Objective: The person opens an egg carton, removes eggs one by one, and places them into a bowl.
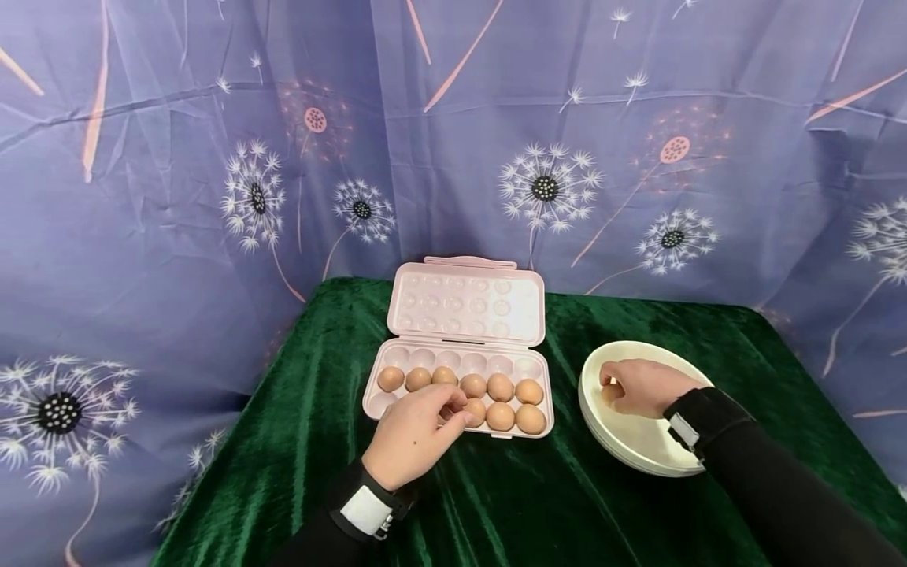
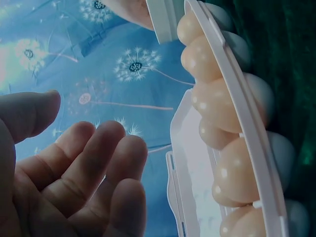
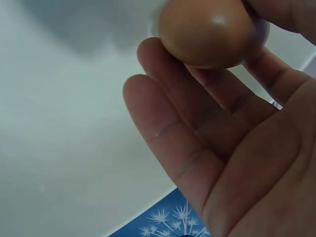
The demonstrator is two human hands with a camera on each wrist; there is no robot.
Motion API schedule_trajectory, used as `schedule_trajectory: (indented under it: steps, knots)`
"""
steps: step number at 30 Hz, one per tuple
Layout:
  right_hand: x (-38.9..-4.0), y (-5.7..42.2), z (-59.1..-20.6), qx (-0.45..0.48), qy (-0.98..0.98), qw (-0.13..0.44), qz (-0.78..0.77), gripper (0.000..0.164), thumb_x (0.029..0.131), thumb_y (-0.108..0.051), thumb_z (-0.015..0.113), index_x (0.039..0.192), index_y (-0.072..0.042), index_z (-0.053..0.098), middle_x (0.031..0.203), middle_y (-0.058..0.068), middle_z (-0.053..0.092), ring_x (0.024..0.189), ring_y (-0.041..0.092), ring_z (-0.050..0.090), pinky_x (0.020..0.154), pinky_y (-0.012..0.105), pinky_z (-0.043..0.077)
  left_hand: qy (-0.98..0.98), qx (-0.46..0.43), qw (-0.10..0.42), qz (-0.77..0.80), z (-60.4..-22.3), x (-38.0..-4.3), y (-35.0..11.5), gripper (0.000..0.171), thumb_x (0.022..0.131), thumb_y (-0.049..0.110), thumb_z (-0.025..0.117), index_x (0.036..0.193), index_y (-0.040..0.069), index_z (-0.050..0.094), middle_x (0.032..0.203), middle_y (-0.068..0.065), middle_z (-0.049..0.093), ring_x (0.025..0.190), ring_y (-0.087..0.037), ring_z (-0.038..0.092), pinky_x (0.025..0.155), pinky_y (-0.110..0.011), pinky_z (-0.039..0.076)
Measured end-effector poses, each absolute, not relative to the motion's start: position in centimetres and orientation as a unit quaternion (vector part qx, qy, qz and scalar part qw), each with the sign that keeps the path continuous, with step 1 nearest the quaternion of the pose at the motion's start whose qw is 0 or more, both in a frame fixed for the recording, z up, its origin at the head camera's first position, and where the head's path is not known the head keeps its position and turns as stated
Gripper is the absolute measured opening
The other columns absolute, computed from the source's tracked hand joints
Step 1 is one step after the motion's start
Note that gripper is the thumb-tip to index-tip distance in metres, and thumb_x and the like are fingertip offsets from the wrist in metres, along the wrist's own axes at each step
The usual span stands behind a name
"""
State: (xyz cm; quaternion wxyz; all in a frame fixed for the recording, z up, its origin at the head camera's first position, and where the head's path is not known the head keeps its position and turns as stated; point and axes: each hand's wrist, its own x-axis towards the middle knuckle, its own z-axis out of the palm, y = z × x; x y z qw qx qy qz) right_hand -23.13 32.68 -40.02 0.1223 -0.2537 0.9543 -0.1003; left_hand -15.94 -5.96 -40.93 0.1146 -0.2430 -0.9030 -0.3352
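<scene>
A brown egg (image 3: 212, 32) is held between the thumb and fingers of my right hand (image 1: 646, 386), inside a cream-white bowl (image 1: 641, 447). The bowl's pale inner wall fills most of the right wrist view. My left hand (image 1: 411, 437) hovers at the near edge of a pink egg box (image 1: 383, 403), its fingers loosely bent and nothing between them. In the left wrist view, the fingers (image 2: 106, 148) are apart from the eggs (image 2: 217, 103). Brown eggs fill much of the box's near and middle rows; the far row has bare cups. My left hand hides part of the near row.
The box's dimpled lid (image 1: 464, 303) lies folded back behind it. Box and bowl stand on a dark green velvet cloth (image 1: 496, 504), the bowl to the right of the box. Behind the table hangs a blue-violet curtain (image 1: 453, 157) with dandelion prints.
</scene>
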Motion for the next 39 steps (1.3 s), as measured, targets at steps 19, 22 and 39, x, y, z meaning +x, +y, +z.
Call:
schedule_trajectory:
  steps: [19, 22, 39]
  knots:
    - [-22.5, 33.1, -40.9, -0.250, 0.960, 0.097, -0.080, 0.021, 0.085, -0.003, 0.072, 0.098, -0.016, 0.063, 0.078, -0.007, 0.045, 0.070, 0.009, 0.039, 0.067, 0.030, 0.032, -0.915, -0.232, 0.125, -0.306, -41.2, -16.5, -7.0, 0.009, 0.092, 0.030, 0.072, 0.099, 0.024, 0.071, 0.084, 0.017, 0.064, 0.076, -0.005, 0.064, 0.061, -0.028, 0.048]
    - [-22.3, 33.1, -40.6, -0.240, 0.962, 0.100, -0.082, 0.026, 0.086, -0.006, 0.074, 0.109, -0.014, 0.066, 0.084, -0.006, 0.051, 0.073, 0.011, 0.043, 0.068, 0.030, 0.036, -0.922, -0.211, 0.122, -0.301, -41.1, -16.9, -8.0, 0.007, 0.092, 0.031, 0.072, 0.096, 0.026, 0.071, 0.083, 0.018, 0.063, 0.075, -0.002, 0.062, 0.061, -0.028, 0.048]
    - [-20.2, 29.6, -36.4, -0.248, 0.966, 0.001, -0.068, 0.030, 0.095, -0.023, 0.069, 0.123, -0.014, 0.067, 0.117, 0.005, 0.064, 0.094, 0.019, 0.064, 0.080, 0.042, 0.052, -0.941, -0.149, 0.147, -0.267, -41.5, -20.2, -12.5, 0.009, 0.093, 0.021, 0.073, 0.101, 0.017, 0.073, 0.096, 0.005, 0.069, 0.076, -0.014, 0.064, 0.060, -0.037, 0.050]
